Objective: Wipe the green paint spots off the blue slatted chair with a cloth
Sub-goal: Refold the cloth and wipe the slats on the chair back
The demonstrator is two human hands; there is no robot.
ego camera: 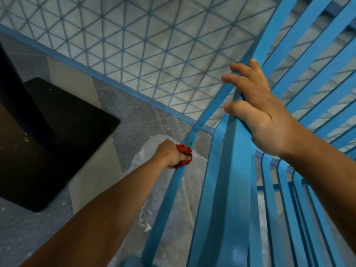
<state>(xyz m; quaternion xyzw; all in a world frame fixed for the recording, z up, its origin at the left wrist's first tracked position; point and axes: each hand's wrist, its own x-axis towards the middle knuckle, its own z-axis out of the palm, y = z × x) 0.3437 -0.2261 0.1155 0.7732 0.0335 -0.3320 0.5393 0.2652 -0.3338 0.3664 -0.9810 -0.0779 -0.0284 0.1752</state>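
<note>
From the head camera, the blue slatted chair [233, 189] filled the frame from 6 o'clock up to 1 o'clock. At 7 o'clock from centre, the left hand [170, 155] clenched a bunched red cloth [184, 155] against a thin chair bar, just below a green paint spot [190, 143]. At 3 o'clock, the right hand [258, 110] rested on a slat edge, fingers spread and relaxed. A black table base [63, 132] sat at 9 o'clock. No readable writing showed.
</note>
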